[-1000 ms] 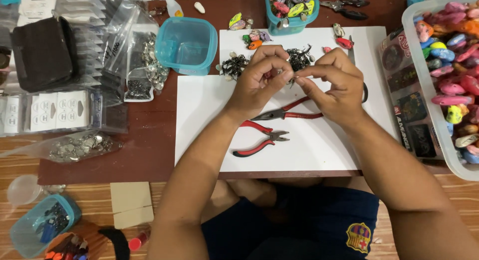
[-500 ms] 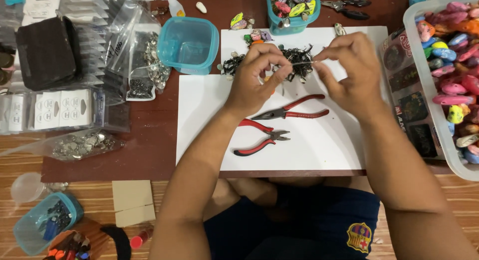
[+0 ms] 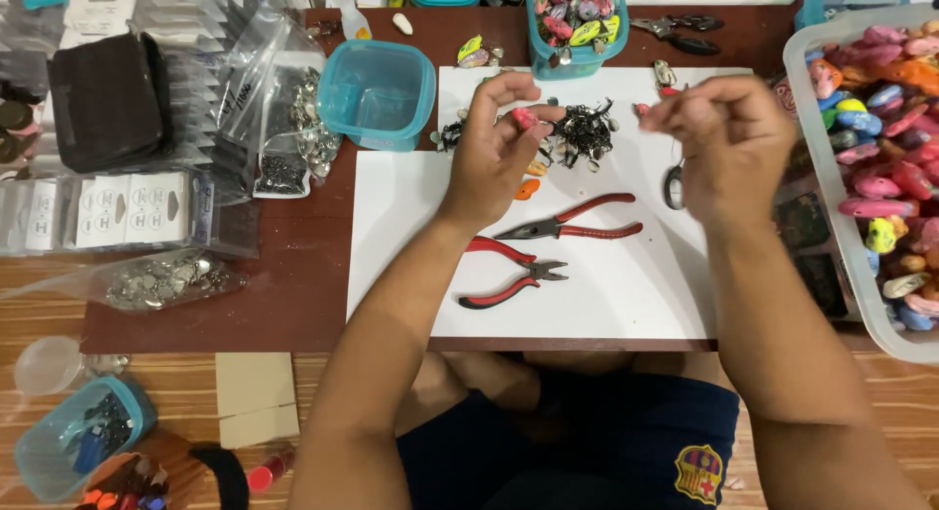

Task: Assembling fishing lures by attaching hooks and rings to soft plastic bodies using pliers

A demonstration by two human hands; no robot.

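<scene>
The left hand point(image 3: 499, 143) is raised above the white rectangular work sheet point(image 3: 606, 295), its thumb and fingers pinched on a small pink bead-like charm point(image 3: 525, 118). The right hand point(image 3: 729, 138) hovers well apart from it, fingers curled together as if pinching something tiny, but what, if anything, lies between them is too blurred to tell. Between the two hands sits a dark tangled heap of black cords and metal findings point(image 3: 584, 133), which looks largely unworked, and a small orange charm point(image 3: 527, 188) lies loose on the sheet just below the left hand. Two red-handled pliers point(image 3: 562, 224) point(image 3: 509, 273) rest untouched near the middle of the sheet. The large clear plastic bin of coloured charms point(image 3: 880, 168) at the right of the bench is full, so the assembling seems to be at an early or middle stage, with much stock left.
</scene>
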